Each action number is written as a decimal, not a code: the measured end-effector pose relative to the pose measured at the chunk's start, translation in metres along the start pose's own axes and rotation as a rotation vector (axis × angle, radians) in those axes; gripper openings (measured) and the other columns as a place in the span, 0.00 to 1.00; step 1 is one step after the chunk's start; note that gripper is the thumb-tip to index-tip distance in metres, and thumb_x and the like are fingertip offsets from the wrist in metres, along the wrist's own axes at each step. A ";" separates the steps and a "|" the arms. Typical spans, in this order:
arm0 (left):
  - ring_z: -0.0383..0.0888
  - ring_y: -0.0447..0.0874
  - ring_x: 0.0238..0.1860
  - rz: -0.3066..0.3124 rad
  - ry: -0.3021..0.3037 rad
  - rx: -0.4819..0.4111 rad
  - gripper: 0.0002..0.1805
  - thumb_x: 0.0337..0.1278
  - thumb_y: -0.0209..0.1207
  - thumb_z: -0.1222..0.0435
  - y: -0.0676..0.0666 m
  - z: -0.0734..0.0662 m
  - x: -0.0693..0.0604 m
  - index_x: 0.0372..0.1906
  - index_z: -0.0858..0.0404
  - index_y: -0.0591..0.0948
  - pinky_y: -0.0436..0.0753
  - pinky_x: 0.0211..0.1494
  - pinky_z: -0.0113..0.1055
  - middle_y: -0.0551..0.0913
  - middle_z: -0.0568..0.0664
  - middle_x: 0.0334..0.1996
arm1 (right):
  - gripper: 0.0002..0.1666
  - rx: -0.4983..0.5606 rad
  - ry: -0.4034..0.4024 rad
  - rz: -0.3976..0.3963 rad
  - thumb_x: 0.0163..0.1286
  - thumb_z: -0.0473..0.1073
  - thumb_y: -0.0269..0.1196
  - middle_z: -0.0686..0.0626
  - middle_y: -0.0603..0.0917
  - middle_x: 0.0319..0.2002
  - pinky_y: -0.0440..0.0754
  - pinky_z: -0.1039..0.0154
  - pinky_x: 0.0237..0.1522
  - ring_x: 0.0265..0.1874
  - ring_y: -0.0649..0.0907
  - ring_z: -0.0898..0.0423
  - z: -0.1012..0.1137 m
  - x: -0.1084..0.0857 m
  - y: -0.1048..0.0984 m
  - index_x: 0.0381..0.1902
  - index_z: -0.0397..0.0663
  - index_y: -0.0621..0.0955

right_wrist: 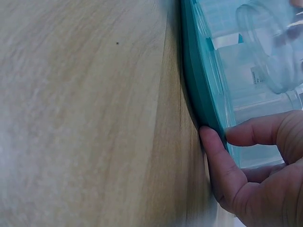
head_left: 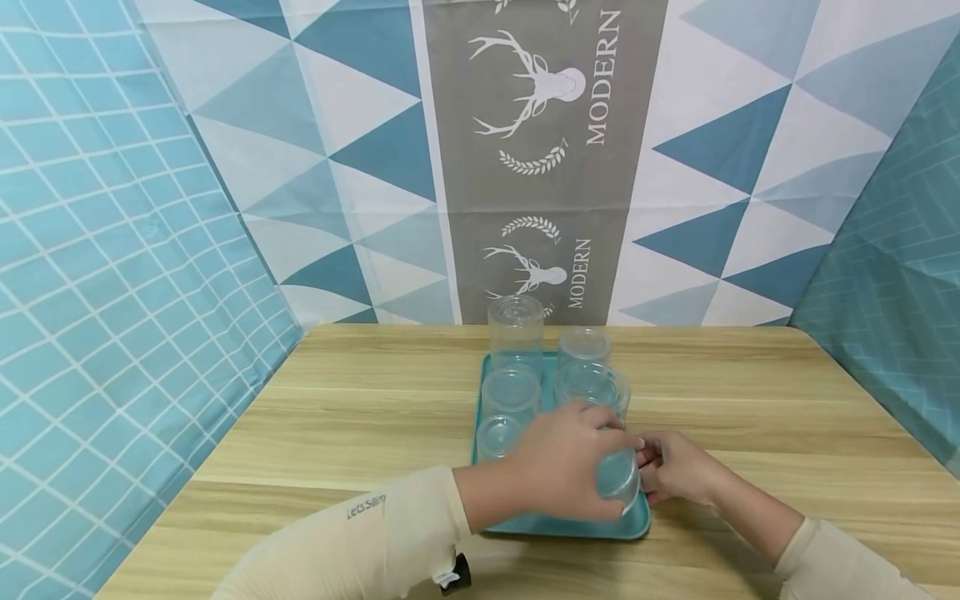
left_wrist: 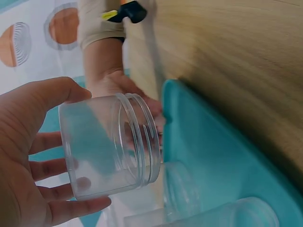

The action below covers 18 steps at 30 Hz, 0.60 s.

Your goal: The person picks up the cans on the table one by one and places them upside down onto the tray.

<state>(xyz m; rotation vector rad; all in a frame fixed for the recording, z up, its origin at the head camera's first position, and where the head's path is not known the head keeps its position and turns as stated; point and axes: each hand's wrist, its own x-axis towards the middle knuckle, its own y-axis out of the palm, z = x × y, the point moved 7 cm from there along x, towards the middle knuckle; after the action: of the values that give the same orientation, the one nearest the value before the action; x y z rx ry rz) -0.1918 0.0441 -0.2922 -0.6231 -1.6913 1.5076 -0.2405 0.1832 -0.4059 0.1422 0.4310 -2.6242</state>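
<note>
My left hand (head_left: pixel 562 467) grips a clear plastic jar (left_wrist: pixel 102 146) by its base end, fingers and thumb spread round its wall. In the left wrist view the jar's threaded end faces the teal tray (left_wrist: pixel 213 142), with a gap between them. At the tray's right side, my right hand (head_left: pixel 686 471) pinches the rim; the right wrist view shows thumb and forefinger (right_wrist: pixel 218 156) on either side of the edge. More clear containers stand on the tray, among them a tall one (head_left: pixel 516 329), a wide one (head_left: pixel 592 383) and a small one (head_left: pixel 498 433).
The tray lies on a wood-grain table (head_left: pixel 360 433). A patterned cloth (head_left: pixel 375 125) hangs behind the table's far edge, with a blue checked cloth (head_left: pixel 90 292) on the left and a teal cloth (head_left: pixel 892 250) on the right.
</note>
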 end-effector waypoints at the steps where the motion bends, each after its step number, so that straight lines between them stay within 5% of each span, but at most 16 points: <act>1: 0.36 0.74 0.49 0.005 0.010 0.012 0.29 0.45 0.66 0.43 0.002 -0.001 0.000 0.58 0.42 0.81 0.78 0.34 0.24 0.77 0.37 0.53 | 0.29 -0.001 0.000 0.003 0.56 0.25 0.59 0.42 0.76 0.35 0.86 0.52 0.32 0.32 0.80 0.50 0.000 0.000 0.000 0.57 0.19 0.69; 6: 0.36 0.74 0.47 0.041 0.037 0.050 0.29 0.46 0.66 0.45 0.015 -0.005 0.000 0.59 0.42 0.80 0.79 0.31 0.27 0.77 0.38 0.53 | 0.39 0.009 0.009 0.010 0.56 0.25 0.61 0.41 0.77 0.37 0.86 0.51 0.33 0.33 0.81 0.50 0.001 0.000 0.000 0.64 0.15 0.60; 18: 0.37 0.74 0.49 0.151 0.000 0.095 0.33 0.47 0.66 0.43 0.042 -0.006 0.006 0.63 0.40 0.77 0.82 0.36 0.32 0.76 0.38 0.55 | 0.41 -0.008 0.050 -0.030 0.54 0.22 0.59 0.41 0.74 0.37 0.86 0.52 0.32 0.33 0.78 0.50 -0.001 0.000 -0.001 0.65 0.14 0.57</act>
<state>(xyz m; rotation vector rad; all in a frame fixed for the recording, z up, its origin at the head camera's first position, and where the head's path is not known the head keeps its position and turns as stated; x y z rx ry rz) -0.1962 0.0594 -0.3321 -0.7132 -1.5913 1.6834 -0.2409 0.1847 -0.4064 0.2006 0.4641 -2.6523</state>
